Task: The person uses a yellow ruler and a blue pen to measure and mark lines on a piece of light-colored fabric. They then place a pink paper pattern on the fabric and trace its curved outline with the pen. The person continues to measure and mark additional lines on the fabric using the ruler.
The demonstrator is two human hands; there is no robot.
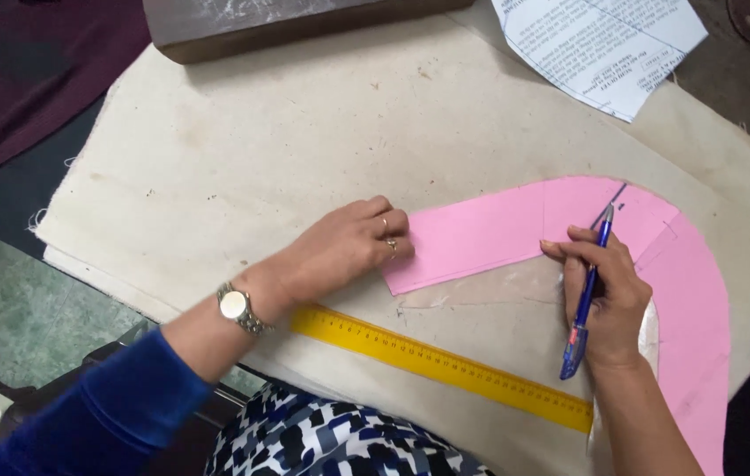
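My left hand (353,242) lies flat on the near end of a curved pink paper pattern (516,227), fingertips pressing its short edge down onto the cream cloth (243,150) spread beneath, while my right hand (606,295) is closed around a blue pen (588,295) whose tip touches the pink piece near the crown of its curve, just beyond my knuckles. The main risk, as I judge it, is slip: I am pinning the pattern at one end only, and the long arc that sweeps away past my right hand and down beside my right wrist lies free, so a push from the pen could swing it and leave a line in the wrong place. The cloth itself looks loose and could creep or wrinkle under pressure. The yellow ruler (441,357) lies idle just near of both hands, running from below my left wrist to under my right forearm, where a careless elbow might nudge it. My left forearm, in a blue sleeve with a wristwatch (236,306) at the wrist, reaches in from the lower left, palm down, fingers together and slightly bent. My right forearm rises from below, wrist bent back, the pen upright in a writing grip between thumb and first fingers. The two hands stay well apart, with pink paper between them. A printed white sheet (600,44) rests far beyond my right hand, and a dark block (278,22) far beyond my left.
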